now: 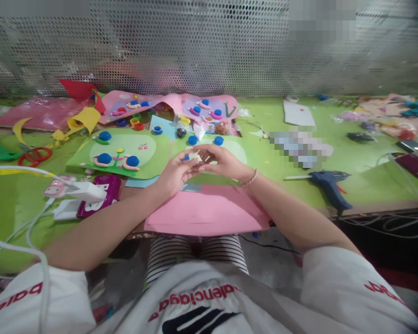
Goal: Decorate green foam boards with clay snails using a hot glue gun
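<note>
My left hand (177, 174) and my right hand (219, 162) meet over the lower part of a green sheet (237, 150). A small cream-coloured piece (196, 158) sits between the fingertips of both hands. Blue clay lumps (218, 140) lie on the same sheet just beyond my hands. To the left, another green card (149, 162) carries blue and beige clay snail shapes (130, 162) and a yellow flower (120, 150). A stack of pink sheets (209, 211) lies at the table edge under my wrists.
Behind are pink cards (174, 103) with clay figures and small bags of clay (223, 127). Red-handled scissors (35, 157), a purple power strip (101, 197) and white cables are on the left. A blue glue gun (330, 185) lies right. A perforated metal screen (195, 51) stands behind the table.
</note>
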`<state>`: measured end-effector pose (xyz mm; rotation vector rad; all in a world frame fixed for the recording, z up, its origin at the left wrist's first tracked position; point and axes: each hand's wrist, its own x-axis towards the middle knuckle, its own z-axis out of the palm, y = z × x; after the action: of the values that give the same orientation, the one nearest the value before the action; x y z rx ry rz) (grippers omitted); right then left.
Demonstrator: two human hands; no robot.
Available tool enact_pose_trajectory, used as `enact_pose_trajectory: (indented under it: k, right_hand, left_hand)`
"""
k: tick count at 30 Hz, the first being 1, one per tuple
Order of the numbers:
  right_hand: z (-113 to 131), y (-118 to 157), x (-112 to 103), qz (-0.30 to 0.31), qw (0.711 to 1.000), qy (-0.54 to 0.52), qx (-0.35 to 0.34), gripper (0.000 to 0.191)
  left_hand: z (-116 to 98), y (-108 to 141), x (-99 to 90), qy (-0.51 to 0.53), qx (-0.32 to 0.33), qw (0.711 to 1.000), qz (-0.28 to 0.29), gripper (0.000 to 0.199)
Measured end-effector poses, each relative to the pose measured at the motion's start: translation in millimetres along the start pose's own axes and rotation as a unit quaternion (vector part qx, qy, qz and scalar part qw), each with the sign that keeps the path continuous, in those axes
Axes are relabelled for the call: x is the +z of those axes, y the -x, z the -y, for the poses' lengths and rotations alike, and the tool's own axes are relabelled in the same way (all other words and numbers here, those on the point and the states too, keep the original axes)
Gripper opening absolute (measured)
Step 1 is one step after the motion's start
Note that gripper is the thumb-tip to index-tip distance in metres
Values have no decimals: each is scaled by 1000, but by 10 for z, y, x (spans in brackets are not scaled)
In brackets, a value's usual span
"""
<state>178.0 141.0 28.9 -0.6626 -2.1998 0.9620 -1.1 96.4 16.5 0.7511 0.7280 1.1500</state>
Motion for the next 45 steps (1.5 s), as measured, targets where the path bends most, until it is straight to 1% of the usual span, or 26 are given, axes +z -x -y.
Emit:
enact_pose_trajectory:
  k: [2,5,7,10,12,13,15,17,20,25,28,30,32,33,35,37,39,43,45]
  right_hand:
    - [17,-2,-12,-11,1000,2,0,46]
    - [46,7,-22,-31,999,24,-7,41]
    - [60,14,-26,-33,998,48,-21,38]
    - [66,20,-27,-33,996,73,-38,33]
    - [60,19,-25,-33,996,77,-38,32]
    - [55,18,-24,-34,996,78,-34,33]
    - [43,15,-23,-41,996,78,-22,33]
    - [33,12,-25,-48,996,75,-12,33]
    - [28,12,-30,-40,997,72,-10,35]
    - [34,21,-25,-24,996,80,-41,36]
    - [22,23,3,-28,994,76,-77,34]
    - [16,20,26,-33,992,76,-97,30]
    - [15,14,41,-49,990,89,-102,22]
    - [16,10,43,-61,988,103,-99,19]
    - [14,4,37,-88,982,140,-92,14]
    - [3,0,28,-103,975,169,-96,14]
    - [-10,0,26,-96,972,183,-107,15]
    - [-20,8,54,-33,971,199,-127,20]
    - [-18,7,76,-18,969,210,-127,20]
  left_hand:
    - [3,0,-2,-4,3,1000,-6,29]
    - [6,-7,-1,-12,1,1000,-11,14]
    - [3,-11,5,-16,-1,1000,-18,11]
    - [-8,-12,19,-16,-16,999,-40,21]
    - [-12,-8,25,-8,-29,998,-48,27]
    - [-11,-6,25,-5,-30,999,-45,24]
    - [-3,1,20,-4,-19,1000,-22,13]
    - [7,7,11,-14,0,1000,0,21]
    - [12,15,1,-38,7,999,-6,23]
    - [-5,20,-10,-85,-8,996,-34,30]
    - [-5,15,-23,-93,-14,995,-42,29]
    - [-9,10,-19,-77,-20,996,-45,24]
    - [-28,7,3,-43,-40,997,-44,21]
    - [-41,7,19,-24,-57,997,-44,24]
    - [-71,6,52,13,-91,994,-51,35]
    - [-96,6,74,41,-107,992,-60,46]
    - [-108,5,79,56,-103,991,-63,49]
    - [-103,7,65,74,-87,992,-62,47]
    - [-94,9,60,81,-81,992,-59,44]
